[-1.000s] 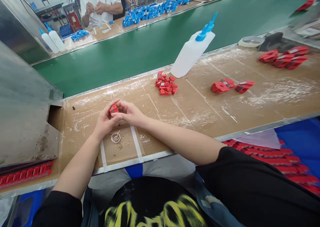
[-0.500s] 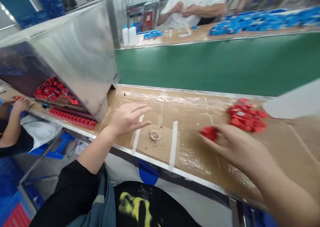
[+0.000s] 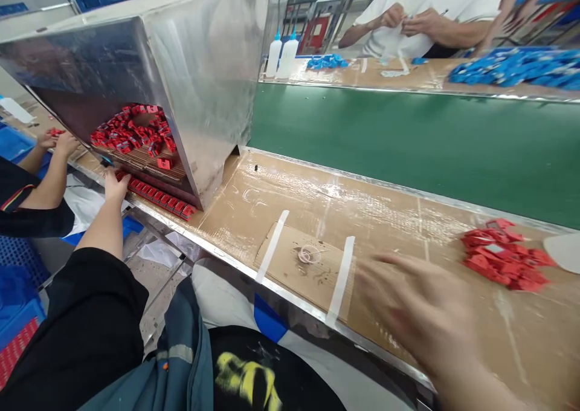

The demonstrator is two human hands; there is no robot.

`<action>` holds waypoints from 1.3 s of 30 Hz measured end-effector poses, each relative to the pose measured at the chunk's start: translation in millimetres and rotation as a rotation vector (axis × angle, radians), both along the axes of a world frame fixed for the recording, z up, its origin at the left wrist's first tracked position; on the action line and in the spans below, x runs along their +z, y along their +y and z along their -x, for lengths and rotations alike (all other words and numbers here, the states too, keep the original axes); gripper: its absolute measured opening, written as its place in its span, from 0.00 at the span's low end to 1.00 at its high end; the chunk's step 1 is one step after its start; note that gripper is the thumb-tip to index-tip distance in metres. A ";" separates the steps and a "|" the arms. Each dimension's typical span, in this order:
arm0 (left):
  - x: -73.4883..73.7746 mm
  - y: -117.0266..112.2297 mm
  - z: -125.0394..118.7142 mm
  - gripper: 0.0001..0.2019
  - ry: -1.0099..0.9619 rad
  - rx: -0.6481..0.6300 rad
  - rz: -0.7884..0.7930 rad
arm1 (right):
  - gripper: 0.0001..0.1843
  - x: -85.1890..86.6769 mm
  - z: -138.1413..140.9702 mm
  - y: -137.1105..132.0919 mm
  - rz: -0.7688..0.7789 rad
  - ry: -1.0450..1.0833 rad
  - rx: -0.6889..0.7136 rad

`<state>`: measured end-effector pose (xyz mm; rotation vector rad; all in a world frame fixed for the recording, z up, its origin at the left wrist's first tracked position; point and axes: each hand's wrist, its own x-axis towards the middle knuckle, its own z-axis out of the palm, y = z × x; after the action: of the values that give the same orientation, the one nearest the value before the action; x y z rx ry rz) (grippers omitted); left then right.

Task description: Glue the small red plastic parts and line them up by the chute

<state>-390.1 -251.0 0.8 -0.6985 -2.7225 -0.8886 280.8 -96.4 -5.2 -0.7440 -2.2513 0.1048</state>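
Note:
My left hand (image 3: 116, 184) reaches far left. Its fingers and thumb are bent around the far end of a row of red plastic pieces (image 3: 161, 198), lined up along the table's front edge. My right hand (image 3: 417, 305) hovers over the table right of a taped cardboard pad (image 3: 290, 278). Motion smears its fingers; they point left, and no red shows in them. On the pad lies a small round ring-like dish (image 3: 307, 254) among dark specks. Further right is a heap of red pieces (image 3: 502, 254).
A metal hood (image 3: 208, 78) stands at the left, with a red pile (image 3: 133, 130) inside. Behind runs a green belt (image 3: 408, 139). Across it are white bottles (image 3: 281, 57), blue pieces (image 3: 516, 69) and a person's hands (image 3: 408, 21). Another person's hands (image 3: 58, 142) work at far left.
My view has turned left. My left hand has gone from above the pad to the red row. The red piece seen in my right hand before no longer shows there.

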 end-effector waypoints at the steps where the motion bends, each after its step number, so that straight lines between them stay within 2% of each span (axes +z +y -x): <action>1: -2.4 0.1 3.1 0.17 0.005 -0.008 0.009 | 0.27 -5.0 31.0 -4.8 -0.025 -0.052 0.164; 3: -9.3 -0.3 3.1 0.18 0.046 -0.008 0.016 | 0.24 -7.9 97.3 -18.5 -0.032 -0.167 0.449; 5: -16.3 -0.4 -4.6 0.18 0.090 -0.004 0.044 | 0.19 -3.9 160.7 -32.6 -0.048 -0.243 0.605; 8: -23.3 2.0 -28.9 0.21 0.136 0.023 0.088 | 0.21 0.8 232.3 -41.4 -0.096 -0.325 0.644; 11: -27.3 5.1 -64.8 0.26 0.150 0.057 0.113 | 0.25 -7.0 264.2 -29.1 -0.148 -0.442 0.606; 15: -31.0 0.5 -119.5 0.30 0.217 0.029 0.189 | 0.26 -17.0 256.0 11.7 -0.245 -0.607 0.714; 19: -32.8 -11.7 -165.2 0.32 0.308 -0.079 0.284 | 0.31 -11.0 228.4 70.1 -0.283 -0.711 0.875; 21: -32.4 -15.8 -182.7 0.34 0.330 -0.128 0.328 | 0.32 -8.2 217.6 99.6 -0.232 -0.741 0.870; 24: -29.6 -17.5 -207.9 0.35 0.360 -0.197 0.387 | 0.29 -6.5 208.1 126.1 -0.092 -0.697 0.750; 27: -25.9 -15.5 -237.3 0.37 0.388 -0.303 0.441 | 0.25 -2.5 204.1 115.6 0.016 -0.561 0.605; 28: -25.1 -14.4 -247.8 0.38 0.394 -0.338 0.453 | 0.28 -0.7 203.2 104.9 0.043 -0.526 0.578; 31: -24.7 -9.7 -276.1 0.39 0.387 -0.437 0.468 | 0.48 1.2 199.4 70.8 0.096 -0.505 0.567; 33: -26.0 -5.1 -289.6 0.38 0.364 -0.489 0.473 | 0.56 -3.6 196.4 61.3 0.077 -0.540 0.568; 35: -27.7 0.9 -298.4 0.37 0.342 -0.516 0.476 | 0.56 -12.4 194.7 68.9 0.035 -0.579 0.549; 39: -29.7 18.3 -310.3 0.32 0.302 -0.598 0.471 | 0.50 -26.4 201.0 111.9 0.022 -0.647 0.488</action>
<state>-79.9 -232.6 -28.9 -1.6426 -2.4758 -0.1737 79.7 15.4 -31.6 -0.2285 -3.0204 0.1353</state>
